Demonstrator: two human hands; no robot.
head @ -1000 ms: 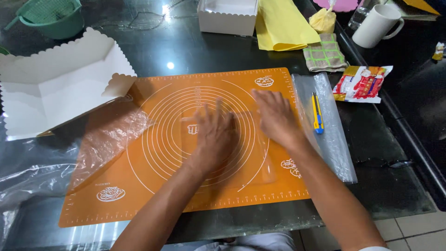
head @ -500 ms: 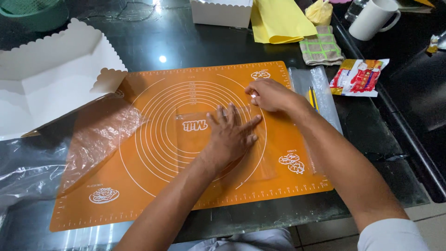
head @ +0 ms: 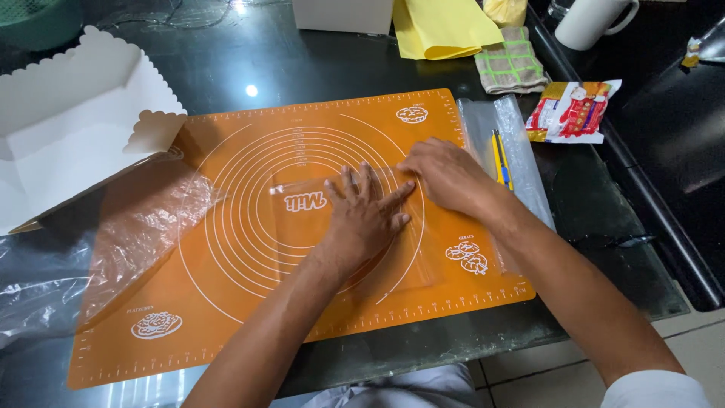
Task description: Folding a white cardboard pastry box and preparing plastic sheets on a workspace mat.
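Both hands are down on a clear plastic bag (head: pixel 362 227) that lies flat in the middle of the orange silicone baking mat (head: pixel 226 302). The left hand (head: pixel 366 219) is spread wide, palm down, fingers fanned toward the far edge of the mat, pressing the bag flat rather than gripping anything. The right hand (head: pixel 445 175) sits just beside it, to the right and a little farther away, fingers partly curled with the tips at the bag's far right corner; whether it pinches the film or only presses on it I cannot tell.

The bag is hard to make out, but its edges show as a faint rectangle. Its long side seems to run left to right across the mat's printed circles. Most of it lies under and to the left of the left hand, so that hand is nearer the bag's middle, while the right works the corner.

Around them on the dark bench (head: pixel 604 249): another crumpled plastic sheet (head: pixel 143 227) over the mat's left side, an open white cardboard box (head: pixel 68 143) with scalloped flaps, a yellow-and-blue utility knife (head: pixel 500 159) on a plastic sleeve, a red-and-white snack packet (head: pixel 572 112), a green checked cloth (head: pixel 511 68) and a white mug (head: pixel 593 21).
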